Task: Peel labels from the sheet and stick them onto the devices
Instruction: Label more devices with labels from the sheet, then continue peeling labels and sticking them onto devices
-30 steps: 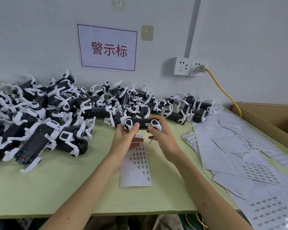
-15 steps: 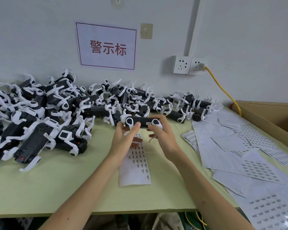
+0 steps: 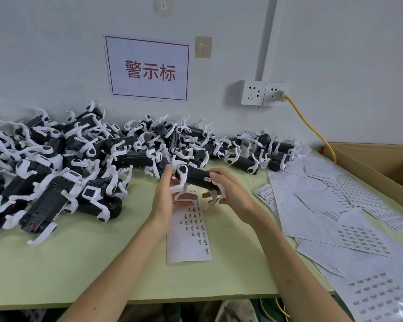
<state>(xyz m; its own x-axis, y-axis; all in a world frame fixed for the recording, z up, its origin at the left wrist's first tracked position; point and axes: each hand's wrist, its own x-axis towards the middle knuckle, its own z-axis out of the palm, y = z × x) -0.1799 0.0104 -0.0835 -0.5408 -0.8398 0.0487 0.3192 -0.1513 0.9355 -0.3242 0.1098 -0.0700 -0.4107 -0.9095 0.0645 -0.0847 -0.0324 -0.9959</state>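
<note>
Black-bodied with white legs, the device (image 3: 196,176) was held up between our hands, just above the label sheet (image 3: 189,233) on the green table (image 3: 79,263). Our left hand (image 3: 165,196) grasped one end between thumb and fingers, while our right hand (image 3: 230,194) gripped the other, thumb beside a white label (image 3: 206,179) on its body. We saw the pile of devices (image 3: 68,159) heaped behind.

The person's two arms show from the bottom edge upward — the left forearm (image 3: 126,259) and the right forearm (image 3: 296,263) are bare along their whole visible length, and so are the left hand (image 3: 165,201) and the right hand (image 3: 233,196). A small dark spot marks the left forearm low down — a faint reddish fleck marks the right.
</note>
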